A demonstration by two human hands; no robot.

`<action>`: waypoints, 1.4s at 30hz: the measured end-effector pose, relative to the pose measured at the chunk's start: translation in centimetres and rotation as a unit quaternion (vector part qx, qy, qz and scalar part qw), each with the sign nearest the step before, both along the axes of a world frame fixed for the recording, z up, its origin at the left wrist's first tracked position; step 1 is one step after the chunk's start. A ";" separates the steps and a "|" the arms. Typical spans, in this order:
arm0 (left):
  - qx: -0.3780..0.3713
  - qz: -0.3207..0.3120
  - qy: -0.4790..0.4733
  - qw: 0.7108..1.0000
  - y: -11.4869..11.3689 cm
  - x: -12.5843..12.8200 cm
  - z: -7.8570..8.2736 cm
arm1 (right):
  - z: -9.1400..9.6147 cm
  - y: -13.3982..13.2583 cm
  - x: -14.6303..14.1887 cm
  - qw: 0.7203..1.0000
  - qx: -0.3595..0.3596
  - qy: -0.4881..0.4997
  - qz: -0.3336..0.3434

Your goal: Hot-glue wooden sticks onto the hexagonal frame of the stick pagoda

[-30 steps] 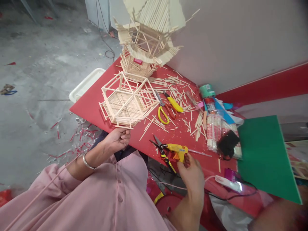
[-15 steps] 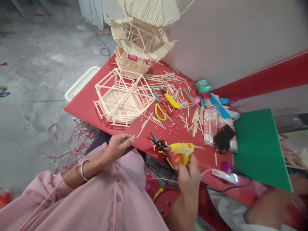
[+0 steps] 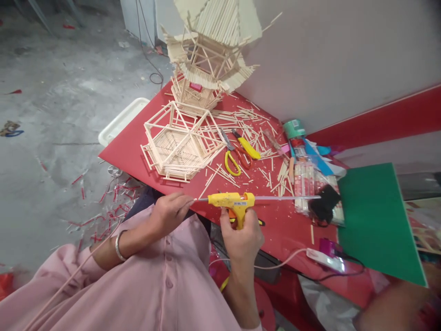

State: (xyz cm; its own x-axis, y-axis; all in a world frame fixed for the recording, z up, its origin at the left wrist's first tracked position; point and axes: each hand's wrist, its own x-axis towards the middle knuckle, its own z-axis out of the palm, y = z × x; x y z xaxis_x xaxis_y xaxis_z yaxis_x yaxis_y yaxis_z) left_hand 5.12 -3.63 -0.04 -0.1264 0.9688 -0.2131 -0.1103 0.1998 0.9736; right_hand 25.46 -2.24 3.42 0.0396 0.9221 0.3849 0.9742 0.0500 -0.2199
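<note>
My right hand [image 3: 243,236] is wrapped round the handle of a yellow glue gun [image 3: 225,199], a finger at its orange trigger. A long clear glue stick [image 3: 285,198] pokes out of its back. The nozzle points left and meets the fingertips of my left hand [image 3: 172,212], which pinch a short wooden stick, now almost hidden by the fingers. Just beyond my left hand stands a hexagonal stick frame [image 3: 181,151] with a woven-looking floor. Behind the gun, the black-and-yellow snips are mostly covered.
A tall stick pagoda [image 3: 220,23] stands at the back of the red table [image 3: 127,142]. Scissors [image 3: 233,164], a yellow-handled cutter [image 3: 248,146] and loose sticks [image 3: 248,119] lie mid-table. Stick packs [image 3: 305,177], a green board [image 3: 379,220] and a power strip [image 3: 324,260] are right.
My right hand has brought the glue gun left and up, so its nozzle is now at my left fingertips. My left hand has hardly moved. The view has shifted slightly.
</note>
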 end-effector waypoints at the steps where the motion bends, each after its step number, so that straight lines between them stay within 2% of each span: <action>1: -0.007 -0.005 -0.004 1.000 -0.1 0.0 0.2 | 0.0 0.0 -0.1 1.000 0.001 -0.004 0.007; 6: -0.033 -0.019 -0.010 0.999 -0.5 -0.2 1.1 | -0.1 0.0 -0.6 0.999 0.010 -0.045 0.023; 10: -0.051 -0.001 -0.044 0.998 -0.6 -0.6 0.8 | -0.4 0.1 -0.6 0.997 0.013 -0.068 0.032; 17: 0.019 -0.013 0.067 0.998 -1.0 -1.3 0.3 | -0.4 0.4 -0.6 0.993 0.024 -0.110 0.039; 21: 0.040 -0.017 0.127 0.991 -0.3 -1.3 0.8 | -0.5 0.3 -0.5 0.995 0.022 -0.084 0.040; 27: 0.033 -0.030 0.100 0.994 0.8 -0.9 1.6 | -0.5 0.3 -0.6 0.997 0.030 -0.057 0.039; 32: 0.066 -0.014 0.130 0.989 0.5 -0.9 0.7 | -0.5 0.3 -0.5 0.996 0.035 -0.072 0.038; 35: 0.142 0.004 0.192 0.971 0.2 -0.9 -0.3 | -0.5 0.2 -0.4 0.996 0.032 -0.076 0.038; 38: 0.237 0.003 0.279 0.931 0.2 -0.8 -0.9 | -0.5 0.2 -0.4 0.995 0.034 -0.078 0.043; 40: 0.266 0.001 0.315 0.911 0.2 -0.8 -1.1 | -0.5 0.2 -0.5 0.995 0.037 -0.079 0.043; 42: 0.270 0.000 0.328 0.905 0.2 -0.8 -1.0 | -0.5 0.3 -0.5 0.995 0.041 -0.079 0.042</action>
State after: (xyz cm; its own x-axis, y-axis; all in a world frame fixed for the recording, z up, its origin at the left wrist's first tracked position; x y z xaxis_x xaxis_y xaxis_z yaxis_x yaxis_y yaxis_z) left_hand 4.32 -3.44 -1.05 -0.0538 0.9093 0.4126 0.5270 -0.3252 0.7852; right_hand 24.99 -1.99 2.96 -0.1039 0.8851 0.4537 0.9879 0.1447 -0.0561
